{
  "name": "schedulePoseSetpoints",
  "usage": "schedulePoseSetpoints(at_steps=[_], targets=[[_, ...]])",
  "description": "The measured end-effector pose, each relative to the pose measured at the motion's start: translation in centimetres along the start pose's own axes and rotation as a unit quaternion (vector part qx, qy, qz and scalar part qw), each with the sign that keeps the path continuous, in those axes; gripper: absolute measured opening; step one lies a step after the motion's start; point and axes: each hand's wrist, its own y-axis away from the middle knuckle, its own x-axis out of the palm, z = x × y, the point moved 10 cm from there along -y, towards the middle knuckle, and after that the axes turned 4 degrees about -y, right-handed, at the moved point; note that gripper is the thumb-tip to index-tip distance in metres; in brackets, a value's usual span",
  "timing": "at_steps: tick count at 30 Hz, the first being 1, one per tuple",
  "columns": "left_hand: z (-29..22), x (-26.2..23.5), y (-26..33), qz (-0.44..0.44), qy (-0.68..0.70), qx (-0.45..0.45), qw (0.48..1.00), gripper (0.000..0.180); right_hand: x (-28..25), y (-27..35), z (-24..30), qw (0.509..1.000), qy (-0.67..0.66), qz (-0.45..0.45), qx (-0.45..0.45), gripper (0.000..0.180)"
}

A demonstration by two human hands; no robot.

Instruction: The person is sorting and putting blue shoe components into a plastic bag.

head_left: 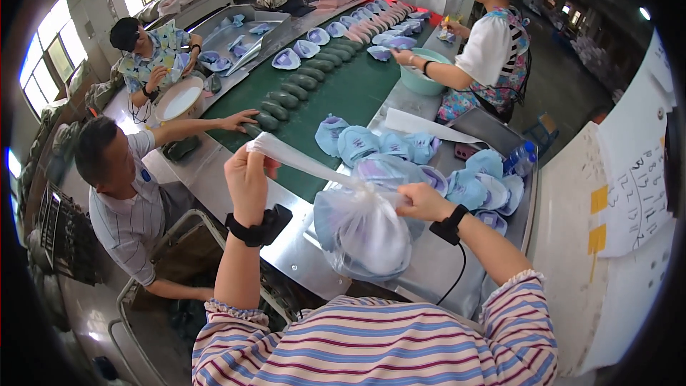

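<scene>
A clear plastic bag (377, 243) bulges over the near edge of the metal work table, with pale blue pieces showing through it. My right hand (426, 204) is closed round the gathered neck of the bag. My left hand (247, 174) pinches the bag's stretched end, drawn out to the upper left as a taut white strip. Just beyond the bag, pale blue and lavender shoe uppers (359, 144) lie in a heap. More uppers (468, 189) are piled to the right of my right hand.
A green conveyor belt (321, 93) carries dark green shoe lasts (294, 91) and a row of uppers. At the left a co-worker's hand (239, 120) touches a last. Across the belt a person works over a green basin (421, 77). A blue-capped bottle (524, 159) stands right.
</scene>
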Motion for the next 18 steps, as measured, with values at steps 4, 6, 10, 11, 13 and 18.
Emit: schedulePoseSetpoints(at_steps=[4, 6, 10, 11, 13, 18], targets=[[-1.3, 5.8, 2.4, 0.152, 0.257, -0.01, 0.955, 0.023, -1.9, -0.6, -0.1, 0.994, -0.084, -0.052, 0.055, 0.031], [-0.9, 8.4, 3.4, 0.184, 0.268, -0.015, 0.946, 0.025, -3.7, -0.4, -0.3, 0.99, -0.089, -0.091, 0.062, 0.028], [9.1, 12.7, 8.1, 0.359, -0.228, 0.053, 0.904, 0.026, -4.6, -1.3, 2.1, 0.988, -0.047, -0.142, 0.037, 0.02], [9.6, 14.1, 8.6, 0.359, -0.226, 0.054, 0.904, 0.026, -4.2, -2.1, 2.5, 0.988, -0.046, -0.142, 0.037, 0.02], [8.3, 16.9, 9.9, 0.316, -0.39, 0.195, 0.843, 0.026, -3.1, -2.9, 5.1, 0.987, 0.084, -0.13, -0.039, 0.018], [9.4, 6.8, 2.9, 0.165, -0.431, 0.126, 0.878, 0.028, -14.1, 0.2, -6.6, 0.942, 0.081, -0.262, 0.195, 0.023]])
